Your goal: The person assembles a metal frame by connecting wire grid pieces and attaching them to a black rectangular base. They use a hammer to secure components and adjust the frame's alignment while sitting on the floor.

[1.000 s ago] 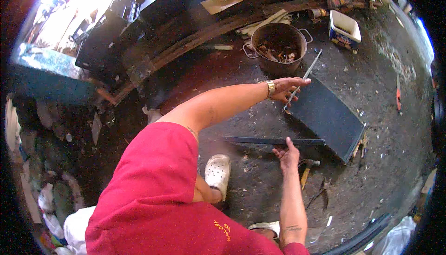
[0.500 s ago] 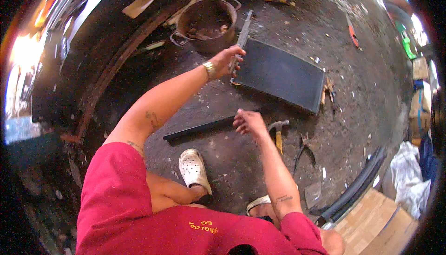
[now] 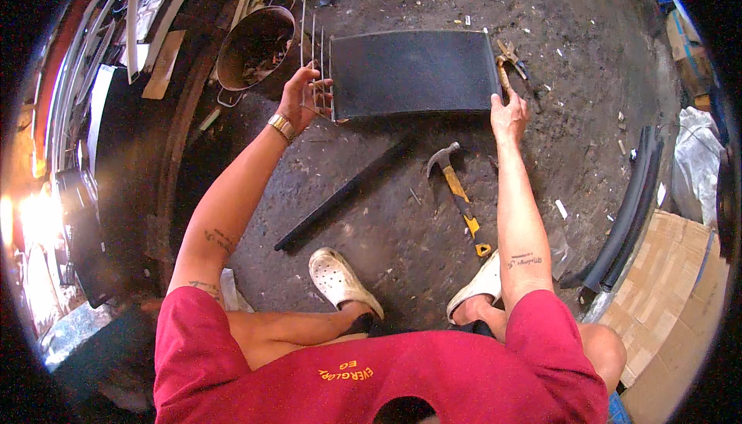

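A dark rectangular panel (image 3: 413, 74), which looks like a radiator core, spans between my two hands. Along its left end run thin pale metal bars (image 3: 313, 41). My left hand (image 3: 297, 98), with a watch on the wrist, is closed round these bars. At the opposite end, my right hand (image 3: 510, 117) grips the lower right corner, thumb up along the edge. Below the panel lie a long black bar (image 3: 340, 196) and a claw hammer (image 3: 456, 184) with a yellow and black handle. Pliers (image 3: 516, 61) rest on the ground just past the panel's right end.
A rusty two-handled pot (image 3: 255, 49) with debris inside stands beyond my left hand. Long strips and boards (image 3: 162, 64) are piled at the far left. Black curved strips (image 3: 630, 215), cardboard (image 3: 657, 292) and a pale plastic bag (image 3: 698, 157) lie at the right.
My right hand has moved up and right, from above the hammer to the panel's right end. The panel has turned and now lies nearly level across the view, my left hand still on its bars.
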`<state>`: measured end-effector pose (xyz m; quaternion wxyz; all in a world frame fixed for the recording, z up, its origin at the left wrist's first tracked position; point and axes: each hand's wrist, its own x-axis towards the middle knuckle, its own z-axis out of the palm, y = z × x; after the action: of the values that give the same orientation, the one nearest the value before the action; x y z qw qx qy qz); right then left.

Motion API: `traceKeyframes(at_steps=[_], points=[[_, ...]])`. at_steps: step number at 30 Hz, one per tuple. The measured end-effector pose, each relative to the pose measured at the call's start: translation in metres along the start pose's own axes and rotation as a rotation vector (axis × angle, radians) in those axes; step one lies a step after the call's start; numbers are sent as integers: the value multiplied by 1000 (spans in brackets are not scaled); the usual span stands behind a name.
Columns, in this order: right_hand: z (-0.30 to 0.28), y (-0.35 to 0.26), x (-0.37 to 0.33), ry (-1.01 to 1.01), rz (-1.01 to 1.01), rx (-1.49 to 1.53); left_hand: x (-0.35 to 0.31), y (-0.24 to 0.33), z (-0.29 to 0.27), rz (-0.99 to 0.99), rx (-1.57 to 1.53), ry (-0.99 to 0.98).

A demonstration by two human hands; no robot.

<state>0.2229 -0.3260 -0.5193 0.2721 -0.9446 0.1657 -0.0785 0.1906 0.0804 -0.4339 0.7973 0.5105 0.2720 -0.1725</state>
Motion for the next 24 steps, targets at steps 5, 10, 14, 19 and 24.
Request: traceKeyframes(at_steps=[5, 10, 14, 19, 24], points=[[10, 9, -1, -198, 144, 150, 1, -3, -1, -6, -20, 8], [10, 11, -2, -192, 131, 170, 0, -3, 2, 11, 7, 28], [12, 11, -3, -166, 118, 154, -1, -3, 4, 25, 40, 40], [12, 10, -4, -184, 161, 146, -1, -2, 3, 17, 52, 25], [11, 9, -5, -136, 161, 145, 0, -4, 3, 21, 29, 16]])
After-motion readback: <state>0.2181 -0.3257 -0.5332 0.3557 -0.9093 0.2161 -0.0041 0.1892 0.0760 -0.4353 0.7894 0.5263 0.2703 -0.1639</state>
